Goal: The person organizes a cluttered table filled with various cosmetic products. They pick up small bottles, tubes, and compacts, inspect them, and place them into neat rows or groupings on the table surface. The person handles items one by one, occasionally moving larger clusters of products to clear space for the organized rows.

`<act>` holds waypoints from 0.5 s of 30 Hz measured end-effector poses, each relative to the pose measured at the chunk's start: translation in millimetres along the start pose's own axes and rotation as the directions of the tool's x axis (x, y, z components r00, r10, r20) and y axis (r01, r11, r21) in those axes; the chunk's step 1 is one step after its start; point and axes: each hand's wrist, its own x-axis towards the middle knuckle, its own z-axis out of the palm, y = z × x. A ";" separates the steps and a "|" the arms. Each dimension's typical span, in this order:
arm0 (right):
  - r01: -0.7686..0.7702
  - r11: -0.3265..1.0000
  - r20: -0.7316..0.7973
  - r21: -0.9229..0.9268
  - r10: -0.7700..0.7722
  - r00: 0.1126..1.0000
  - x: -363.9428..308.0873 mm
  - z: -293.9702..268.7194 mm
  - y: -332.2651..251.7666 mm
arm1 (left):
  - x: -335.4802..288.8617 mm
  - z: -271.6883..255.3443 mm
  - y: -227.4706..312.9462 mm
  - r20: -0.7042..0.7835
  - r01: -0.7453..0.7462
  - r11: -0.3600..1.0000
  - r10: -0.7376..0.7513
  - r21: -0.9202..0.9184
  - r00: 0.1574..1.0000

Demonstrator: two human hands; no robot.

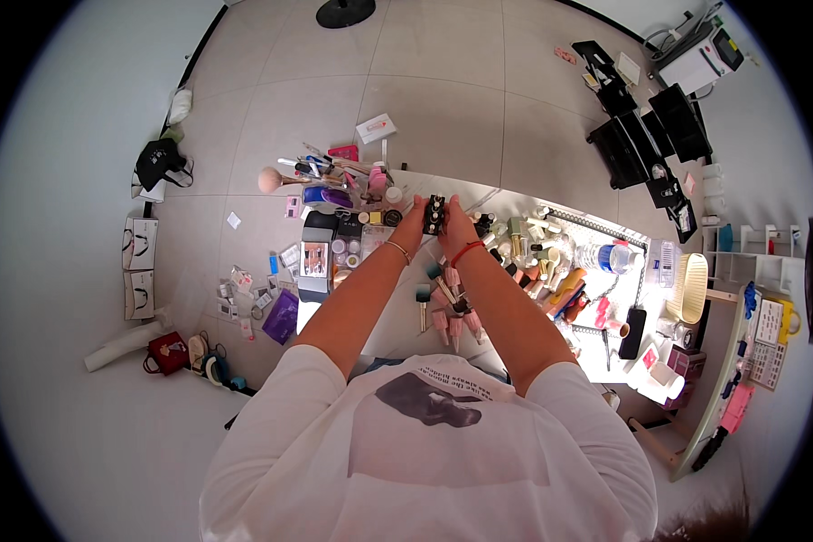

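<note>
Both my arms reach out over the white table. Between my left hand point(412, 224) and my right hand point(459, 228) is a compact cluster of small black items point(434, 215) with pale spots, pressed from both sides. Their exact kind is too small to make out. Closest to my left hand is a round dark jar point(392, 218). Small bottles point(515, 237) crowd beside my right hand. Below the hands, between my forearms, lie several pink tubes point(455, 327) and a makeup brush point(423, 305) with a dark head.
A brush holder with brushes point(334, 169) stands at the far left, near a black organizer point(316, 262). At right are a clear plastic bottle point(602, 258), a black phone point(633, 333) and a yellowish basket point(691, 287). Open black cases point(619, 152) lie on the floor beyond.
</note>
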 end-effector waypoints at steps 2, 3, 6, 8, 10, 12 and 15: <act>-0.002 1.000 0.012 -0.011 0.002 1.000 -1.6 0.7 -0.9 | 0.9 -0.8 -1.2 0.014 -0.007 1.000 0.006 0.005 1.000; 0.006 1.000 0.014 -0.006 -0.006 1.000 -2.5 0.9 -1.0 | 2.0 -2.5 -3.4 0.015 -0.012 1.000 0.012 0.002 1.000; 0.022 1.000 0.013 0.022 -0.022 1.000 -6.7 2.8 -1.7 | 6.4 -8.5 -11.2 0.018 -0.043 0.999 0.043 0.003 0.999; 0.020 0.998 0.006 0.056 -0.021 1.000 -11.1 6.9 -2.5 | 9.7 -14.5 -17.5 0.010 -0.062 0.998 0.062 -0.003 0.998; 0.034 0.997 0.027 0.069 -0.036 0.999 -10.0 4.1 -2.3 | 11.9 -12.6 -18.4 0.007 -0.067 0.998 0.067 -0.016 0.998; 0.033 0.997 0.019 0.070 -0.034 0.999 -10.9 4.3 -3.9 | 11.7 -12.2 -15.8 0.024 -0.060 0.998 0.061 -0.028 0.998; 0.009 0.998 -0.028 0.060 -0.007 1.000 -16.9 8.4 -7.0 | 5.3 -6.4 -10.7 0.026 -0.035 0.999 0.036 -0.037 0.999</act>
